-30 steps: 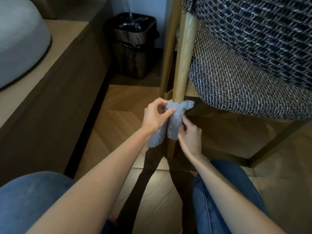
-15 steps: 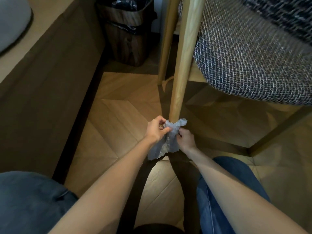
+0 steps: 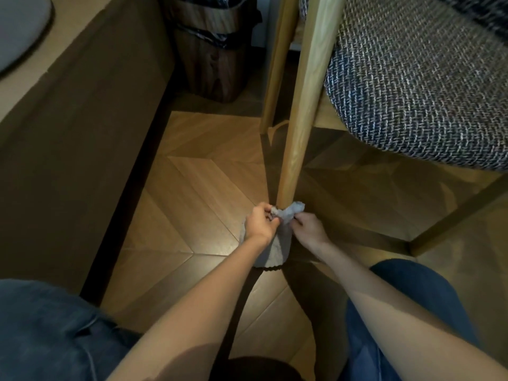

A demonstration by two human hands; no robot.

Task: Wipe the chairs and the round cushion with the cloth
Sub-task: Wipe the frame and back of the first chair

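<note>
A grey cloth (image 3: pixel 276 250) is wrapped round the foot of a light wooden chair leg (image 3: pixel 302 111), close to the floor. My left hand (image 3: pixel 259 224) grips one end of the cloth on the leg's left side. My right hand (image 3: pixel 309 226) pinches the other end on the right. The cloth's loose tail hangs down between my wrists. The chair's woven dark-and-white seat (image 3: pixel 417 86) fills the upper right. A slice of the round grey cushion (image 3: pixel 19 26) shows at the top left, on a wooden platform.
A wood-patterned bin (image 3: pixel 214 48) with a black liner stands behind the chair legs. The dark side of the platform (image 3: pixel 82 138) runs along the left. More chair legs (image 3: pixel 275 64) and a low rail (image 3: pixel 456 215) cross the herringbone floor. My knees in jeans are at the bottom.
Both hands have slid the cloth down the chair leg, from just under the seat to the foot by the floor. The view has tilted downward with them.
</note>
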